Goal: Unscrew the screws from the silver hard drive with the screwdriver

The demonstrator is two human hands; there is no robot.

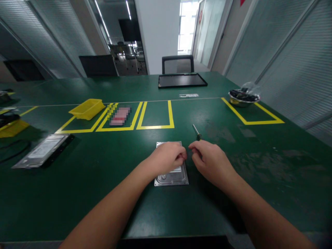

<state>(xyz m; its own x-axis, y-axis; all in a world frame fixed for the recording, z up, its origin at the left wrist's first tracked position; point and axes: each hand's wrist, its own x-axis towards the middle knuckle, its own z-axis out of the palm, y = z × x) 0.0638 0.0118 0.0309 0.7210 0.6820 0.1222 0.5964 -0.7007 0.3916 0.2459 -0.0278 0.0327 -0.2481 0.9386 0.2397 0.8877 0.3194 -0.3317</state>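
Note:
A silver hard drive [172, 178] lies flat on the green table in front of me. My left hand [169, 156] is over its upper part, fingers curled in; whatever they may hold is hidden. Just right of the drive is my right hand [209, 159], its fingers bent and closed near a screwdriver. The metal shaft of the screwdriver [196, 130] points up and left, and its handle is mostly hidden behind the right hand. I cannot make out whether the right hand grips it.
Another drive [45, 150] lies at the left. Beyond it are a yellow basket [87, 109] and a blurred pinkish item [120, 116] within yellow tape outlines. A metal bowl [244, 98] stands far right, a black-framed panel [182, 80] at the back.

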